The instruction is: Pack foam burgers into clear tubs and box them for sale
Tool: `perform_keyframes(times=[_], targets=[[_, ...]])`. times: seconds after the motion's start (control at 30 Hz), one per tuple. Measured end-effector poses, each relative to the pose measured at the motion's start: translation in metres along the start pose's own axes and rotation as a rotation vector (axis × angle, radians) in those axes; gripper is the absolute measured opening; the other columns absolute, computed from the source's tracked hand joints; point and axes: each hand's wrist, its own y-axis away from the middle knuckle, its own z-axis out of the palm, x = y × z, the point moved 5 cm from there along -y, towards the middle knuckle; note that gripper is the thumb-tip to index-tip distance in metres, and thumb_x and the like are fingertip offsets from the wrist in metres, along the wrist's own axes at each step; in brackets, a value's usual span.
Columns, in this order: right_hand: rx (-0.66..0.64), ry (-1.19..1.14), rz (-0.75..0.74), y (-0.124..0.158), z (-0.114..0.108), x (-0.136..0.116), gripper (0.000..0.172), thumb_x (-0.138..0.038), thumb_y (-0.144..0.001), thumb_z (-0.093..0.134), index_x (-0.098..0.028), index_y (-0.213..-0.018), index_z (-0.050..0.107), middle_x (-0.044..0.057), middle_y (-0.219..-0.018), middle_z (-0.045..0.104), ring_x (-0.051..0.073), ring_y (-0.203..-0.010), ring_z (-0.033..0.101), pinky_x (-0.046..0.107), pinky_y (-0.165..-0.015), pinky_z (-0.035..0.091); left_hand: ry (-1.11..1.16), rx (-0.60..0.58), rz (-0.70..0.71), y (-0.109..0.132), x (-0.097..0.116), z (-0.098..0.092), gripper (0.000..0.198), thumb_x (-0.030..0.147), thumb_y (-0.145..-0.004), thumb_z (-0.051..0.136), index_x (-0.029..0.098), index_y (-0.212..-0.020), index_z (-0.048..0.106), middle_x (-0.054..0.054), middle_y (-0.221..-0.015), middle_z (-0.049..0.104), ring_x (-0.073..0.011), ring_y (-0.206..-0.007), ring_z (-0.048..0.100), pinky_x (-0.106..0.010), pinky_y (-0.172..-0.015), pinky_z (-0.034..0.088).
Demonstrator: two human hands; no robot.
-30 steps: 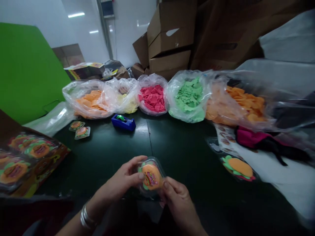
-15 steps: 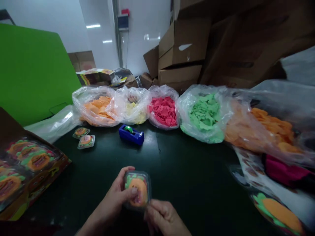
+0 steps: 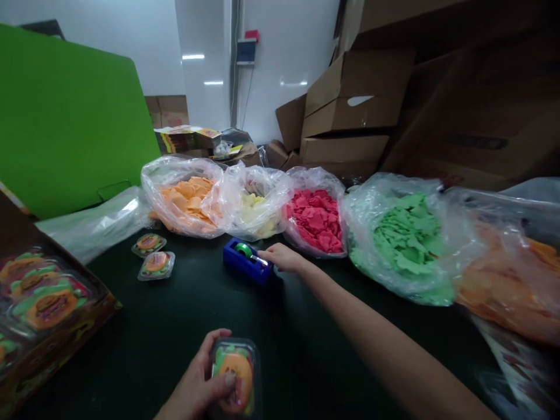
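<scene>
Your left hand (image 3: 196,389) sits at 6 o'clock on the dark table (image 3: 144,326), thumb and fingers closed round a clear burger pack (image 3: 235,376), which it holds upright with the orange bun facing you. From that pack the blue tape dispenser (image 3: 245,265) lies at 12 o'clock, well apart, with bare tabletop between them. The dispenser's long axis runs from 10 o'clock to 4 o'clock, its green roll toward the 10 o'clock end and its cutter toward 4 o'clock. Your right hand (image 3: 283,257) is the nearer one by far: the arm is stretched out from 5 o'clock and the fingertips are drawn together against the cutter end, touching the strip of tape there. You cannot tell from here whether they have actually pinched it. Just beyond the dispenser, at 12 o'clock, lie the yellow bag (image 3: 256,204) and the red bag (image 3: 317,219); two small packs (image 3: 153,255) sit at its 9 o'clock.
</scene>
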Motion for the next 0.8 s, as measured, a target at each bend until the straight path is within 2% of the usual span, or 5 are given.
perform_keyframes(times=[0.13,0.37,0.6,0.73,0.8], targets=[[0.002,-0.150,0.034,0.008,0.003,0.015,0.022,-0.031,-0.089,0.061,-0.013,-0.076,0.058,-0.003,-0.070,0.058,0.009,-0.056,0.053,0.022,-0.051,0.046,0.011,-0.003,-0.031,-0.004,0.001,-0.004,0.091,0.034,-0.055,0.088,0.023,-0.125,0.032,-0.008,-0.098,0.064,-0.0220,-0.084,0.064,-0.034,-0.079,0.047],[0.140,-0.405,-0.158,0.039,0.007,0.023,0.036,-0.051,-0.073,0.064,-0.018,-0.071,0.050,0.003,-0.087,0.061,0.016,-0.082,0.060,0.032,-0.070,0.052,0.033,-0.022,-0.051,-0.006,0.001,-0.003,0.091,0.032,-0.057,0.087,0.023,-0.127,0.029,-0.009,-0.100,0.064,-0.0222,-0.083,0.065,-0.036,-0.080,0.048],[0.148,-0.172,-0.138,0.033,0.017,0.038,0.028,-0.038,-0.088,0.058,-0.016,-0.071,0.054,-0.005,-0.063,0.055,0.010,-0.055,0.053,0.026,-0.056,0.048,-0.007,0.037,-0.047,-0.002,0.010,0.003,0.087,0.032,-0.061,0.084,0.021,-0.129,0.030,-0.011,-0.102,0.064,-0.0234,-0.082,0.066,-0.038,-0.079,0.050],[0.169,-0.011,-0.118,0.025,0.015,0.033,0.021,-0.030,-0.090,0.059,-0.015,-0.077,0.059,-0.002,-0.077,0.060,0.012,-0.066,0.057,0.028,-0.064,0.048,-0.006,0.089,0.009,0.001,0.016,0.006,0.080,0.031,-0.065,0.081,0.021,-0.127,0.031,-0.008,-0.100,0.062,-0.0202,-0.077,0.065,-0.034,-0.071,0.052],[0.173,0.030,-0.119,0.033,0.015,0.028,0.022,-0.025,-0.088,0.060,-0.016,-0.068,0.055,-0.001,-0.073,0.059,0.013,-0.069,0.056,0.029,-0.068,0.046,-0.015,0.104,0.038,0.002,0.016,0.005,0.077,0.031,-0.065,0.080,0.021,-0.125,0.033,-0.007,-0.098,0.061,-0.0195,-0.075,0.065,-0.033,-0.068,0.052]])
